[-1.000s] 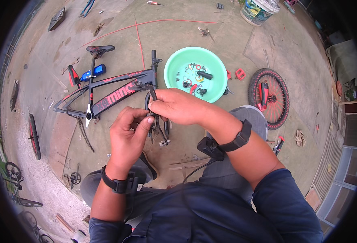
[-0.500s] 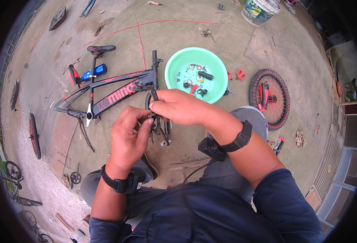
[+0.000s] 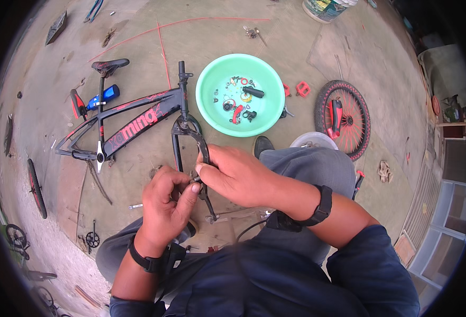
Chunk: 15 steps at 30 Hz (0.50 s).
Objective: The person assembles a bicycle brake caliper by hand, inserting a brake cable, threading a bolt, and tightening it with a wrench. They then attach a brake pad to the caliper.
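In the head view, the left hand [image 3: 165, 199] pinches a small dark metal part [image 3: 195, 180] between thumb and fingertips. The right hand [image 3: 238, 177] closes around one leg of the black bicycle fork [image 3: 181, 127], its thumb near that small part. The fork extends from the front of the black frame with red lettering [image 3: 135, 124], which lies on the concrete ground. Beyond the right hand, a round mint-green plastic basin [image 3: 205, 95] holds loose components; a red-spoked wheel with a black tyre [image 3: 322, 119] lies farther right.
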Each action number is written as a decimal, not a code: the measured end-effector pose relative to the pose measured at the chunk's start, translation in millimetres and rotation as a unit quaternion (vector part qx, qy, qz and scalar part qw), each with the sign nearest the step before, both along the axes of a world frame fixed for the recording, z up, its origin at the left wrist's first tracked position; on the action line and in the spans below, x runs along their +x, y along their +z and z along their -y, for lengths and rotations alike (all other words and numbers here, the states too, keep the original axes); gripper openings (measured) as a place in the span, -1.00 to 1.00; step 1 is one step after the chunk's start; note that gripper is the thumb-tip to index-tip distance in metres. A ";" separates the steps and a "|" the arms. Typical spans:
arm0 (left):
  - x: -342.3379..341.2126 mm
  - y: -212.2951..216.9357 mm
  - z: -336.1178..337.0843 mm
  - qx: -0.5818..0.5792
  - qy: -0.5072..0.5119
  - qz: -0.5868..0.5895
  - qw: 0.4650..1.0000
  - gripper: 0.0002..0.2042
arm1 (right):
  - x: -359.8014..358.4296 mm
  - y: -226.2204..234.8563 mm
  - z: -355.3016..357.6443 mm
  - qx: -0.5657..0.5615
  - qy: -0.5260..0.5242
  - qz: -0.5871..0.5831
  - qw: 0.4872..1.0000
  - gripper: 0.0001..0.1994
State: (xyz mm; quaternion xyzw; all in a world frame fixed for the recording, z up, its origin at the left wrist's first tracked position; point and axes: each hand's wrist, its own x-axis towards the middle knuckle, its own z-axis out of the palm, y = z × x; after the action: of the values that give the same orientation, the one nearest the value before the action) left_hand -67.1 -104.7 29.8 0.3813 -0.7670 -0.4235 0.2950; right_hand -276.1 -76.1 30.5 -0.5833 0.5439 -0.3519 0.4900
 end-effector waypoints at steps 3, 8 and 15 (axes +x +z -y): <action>-9.0 -3.4 -2.6 0.016 -0.012 -0.006 1.000 -0.85 | -10.5 -1.4 -4.0 0.013 -0.018 -0.003 1.000 -0.80; -25.6 -10.2 -4.4 0.017 0.007 -0.026 0.999 -0.84 | -18.5 -6.7 -8.2 -0.009 -0.042 -0.009 0.999 -0.74; -37.2 -13.7 -1.5 0.018 -0.010 -0.008 1.000 -0.84 | -27.5 -14.0 -10.0 -0.001 -0.047 -0.028 0.999 -0.72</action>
State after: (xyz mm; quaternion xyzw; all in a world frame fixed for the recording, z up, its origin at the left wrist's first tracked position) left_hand -104.4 -103.1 16.1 0.3758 -0.7607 -0.4427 0.2900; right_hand -303.6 -66.2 16.6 -0.5675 0.5836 -0.3586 0.4569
